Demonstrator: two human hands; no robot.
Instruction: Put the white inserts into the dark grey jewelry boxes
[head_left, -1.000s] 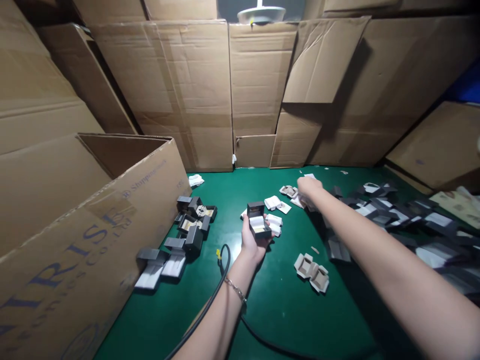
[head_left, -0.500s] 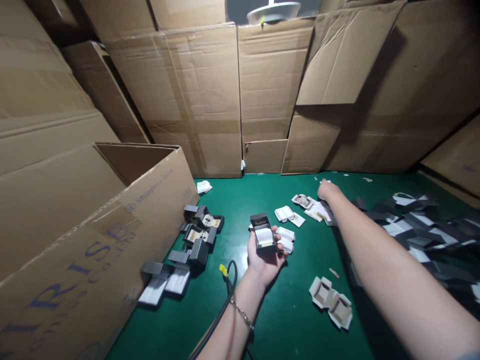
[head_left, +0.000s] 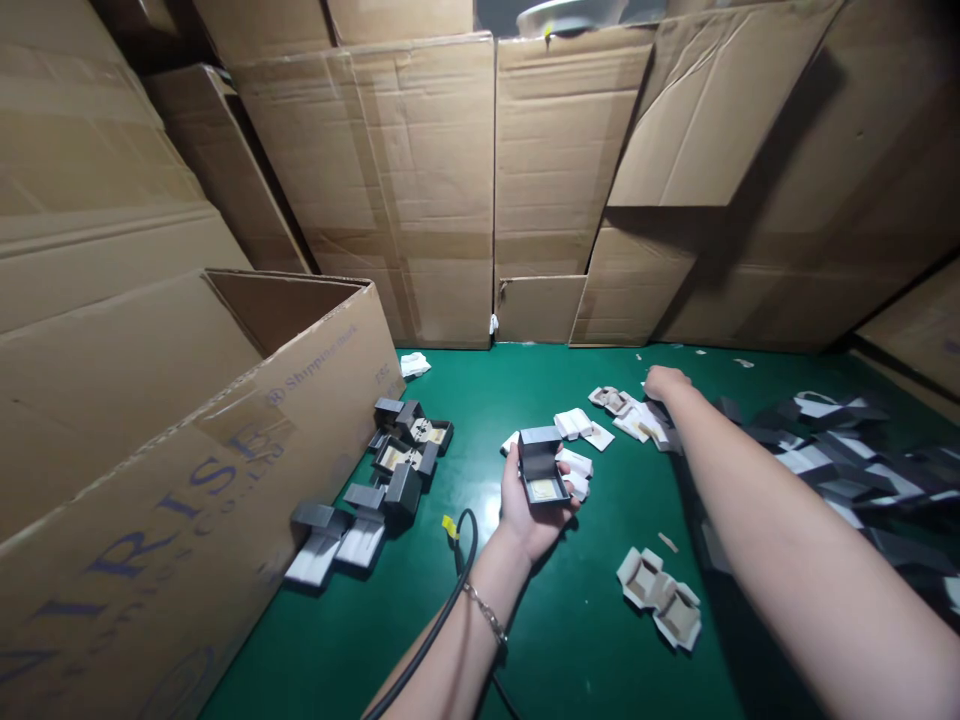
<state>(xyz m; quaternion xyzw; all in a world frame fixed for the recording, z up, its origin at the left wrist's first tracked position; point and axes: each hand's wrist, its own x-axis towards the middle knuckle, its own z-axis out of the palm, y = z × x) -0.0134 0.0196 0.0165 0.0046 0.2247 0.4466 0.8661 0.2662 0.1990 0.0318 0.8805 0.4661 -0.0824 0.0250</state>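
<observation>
Holding hand: the left hand (head_left: pixel 534 505) is lying palm up above the green table (head_left: pixel 570 640), with the fingers wrapping round a small dark box (head_left: pixel 541 468) and gripping it.
Box in hand: the small dark box is sitting open in the palm, its lid standing up on the far side and a pale yellowish pad showing in the base.
Reaching hand: the right hand (head_left: pixel 664 383) is stretching far out, knuckles up, and touching a scatter of white inserts (head_left: pixel 634 418). The fingers are curling out of sight, so whether they are pinching anything cannot be told.
Near the left hand: more white pieces (head_left: pixel 576 466) are lying on the table just beyond the fingertips.
Wrist: a bracelet (head_left: pixel 486 622) is hanging on the left wrist, and a black cable (head_left: pixel 457 560) is looping just beside it.
Table, left side: open dark boxes (head_left: pixel 401 465) are clustering against a large carton (head_left: pixel 187 480).
Table, right side: a pile of dark boxes (head_left: pixel 832 450) is spreading beyond the right forearm.
Table, near side: folded card trays (head_left: pixel 660 597) are lying between the two arms.
Backdrop: cardboard sheets (head_left: pixel 450 180) are leaning along the far edge.
</observation>
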